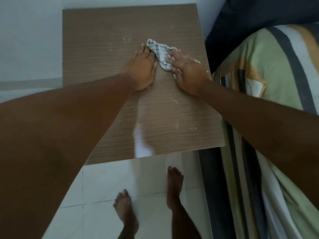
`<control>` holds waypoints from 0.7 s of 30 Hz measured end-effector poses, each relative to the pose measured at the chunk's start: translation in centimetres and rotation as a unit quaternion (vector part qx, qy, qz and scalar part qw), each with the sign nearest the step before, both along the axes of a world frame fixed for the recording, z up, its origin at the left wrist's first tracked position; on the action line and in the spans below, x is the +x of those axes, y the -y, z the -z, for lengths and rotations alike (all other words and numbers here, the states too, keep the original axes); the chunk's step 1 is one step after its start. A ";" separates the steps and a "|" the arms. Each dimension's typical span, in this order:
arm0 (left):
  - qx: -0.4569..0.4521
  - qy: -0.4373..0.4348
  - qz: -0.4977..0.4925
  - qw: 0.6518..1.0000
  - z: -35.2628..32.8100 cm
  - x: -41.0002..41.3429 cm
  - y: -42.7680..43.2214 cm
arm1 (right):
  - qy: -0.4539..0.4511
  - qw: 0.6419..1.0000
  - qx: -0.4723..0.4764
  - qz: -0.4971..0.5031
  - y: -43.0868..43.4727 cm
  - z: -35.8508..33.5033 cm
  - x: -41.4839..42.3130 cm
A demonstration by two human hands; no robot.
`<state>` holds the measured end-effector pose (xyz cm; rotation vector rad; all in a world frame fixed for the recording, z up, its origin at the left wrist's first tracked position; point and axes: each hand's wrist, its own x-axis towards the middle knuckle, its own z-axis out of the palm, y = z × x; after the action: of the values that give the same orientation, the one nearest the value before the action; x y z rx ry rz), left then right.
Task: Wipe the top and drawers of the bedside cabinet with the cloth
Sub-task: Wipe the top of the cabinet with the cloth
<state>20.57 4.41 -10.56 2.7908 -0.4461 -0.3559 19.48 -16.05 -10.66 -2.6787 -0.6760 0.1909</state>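
The checked cloth [161,55] lay bunched on the cabinet top [103,49], w/ left hand [142,69] flat beside it and right hand [187,73] pinching it. Better to spread it flat & sweep over the white specks [174,100].

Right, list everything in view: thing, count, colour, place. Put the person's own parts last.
cabinet top: one, brown wood grain, centre, white specks and smears on it
cloth: one, white with grey checks, bunched on the top between both hands
bed cover: one, green, white and dark stripes, right
floor tiles: white, below
wall: pale, left
left hand: one, on the cloth's left edge
right hand: one, gripping the cloth
bare feet: two, on the tiles
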 end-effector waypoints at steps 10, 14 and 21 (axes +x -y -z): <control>0.008 -0.005 0.006 1.000 -0.4 -1.5 0.1 | -0.011 0.998 0.043 -0.047 2.5 1.5 -9.0; 0.000 -0.003 0.003 1.000 -0.5 -2.2 0.1 | -0.021 0.997 0.049 -0.057 3.0 1.8 -12.2; 0.000 -0.010 0.012 1.000 -0.6 -3.6 0.0 | 0.022 0.998 0.040 -0.045 2.7 2.2 -17.7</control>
<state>16.99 4.37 -9.98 2.7820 -0.4759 -0.3876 1.75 -18.74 -12.85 -2.5844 -0.8011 0.1262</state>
